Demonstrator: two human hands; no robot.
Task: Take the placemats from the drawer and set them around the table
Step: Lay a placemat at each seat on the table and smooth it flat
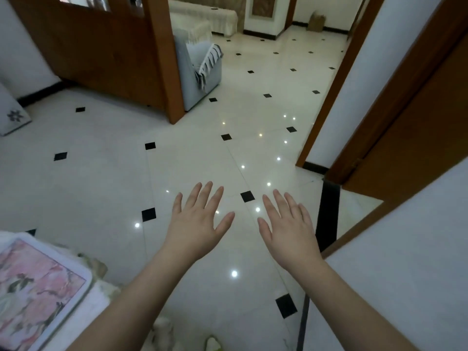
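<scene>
- Both hands are held out in front, backs up, above the floor point(101, 188). The left hand point(200, 224) has its fingers straight and spread and holds nothing; the right hand point(288, 228) is the same, spread and free.
- No drawer and no placemat can be seen from here. At 8 o'clock there is a corner of a surface point(98, 300) with a pink flowered cover point(35, 287); it may be the table of the task, but I cannot tell for sure.
- The step in hand, as I judge it, is to find the drawer and go to it; the task looks not yet begun.
- An open doorway at 12 o'clock leads to another room with an armchair point(200, 72); a wooden door point(415, 117) stands at 2 o'clock.
- To do this well, it is better to look around first instead of walking straight on, since the drawer could be behind or beside.
- The floor is glossy tile, so steady steps seem wise.
- At the drawer, both free hands can work: one to pull, one to lift the mats together.
</scene>
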